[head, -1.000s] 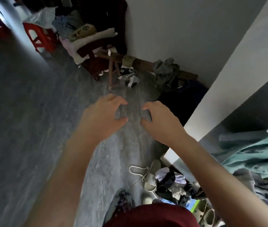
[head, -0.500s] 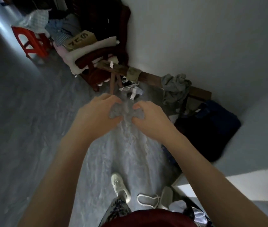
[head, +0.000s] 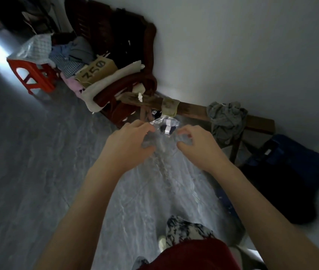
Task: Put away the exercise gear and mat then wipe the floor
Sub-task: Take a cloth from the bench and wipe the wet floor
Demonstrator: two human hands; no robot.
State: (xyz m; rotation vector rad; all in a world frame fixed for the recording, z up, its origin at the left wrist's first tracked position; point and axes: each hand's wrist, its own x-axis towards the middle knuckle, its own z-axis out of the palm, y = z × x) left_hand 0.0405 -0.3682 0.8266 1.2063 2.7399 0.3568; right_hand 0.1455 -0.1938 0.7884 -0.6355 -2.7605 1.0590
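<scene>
Grey marbled floor (head: 37, 172) and white wall (head: 252, 55) are seen — a dark wooden chair (head: 127, 90) piled with clothes, a navy bag (head: 283, 172), a red stool (head: 34, 75). Left hand (head: 129, 141) and right hand (head: 197, 147) are raised, fingers curled — whether anything is gripped cannot be told. No exercise gear or mat can be made out.
</scene>
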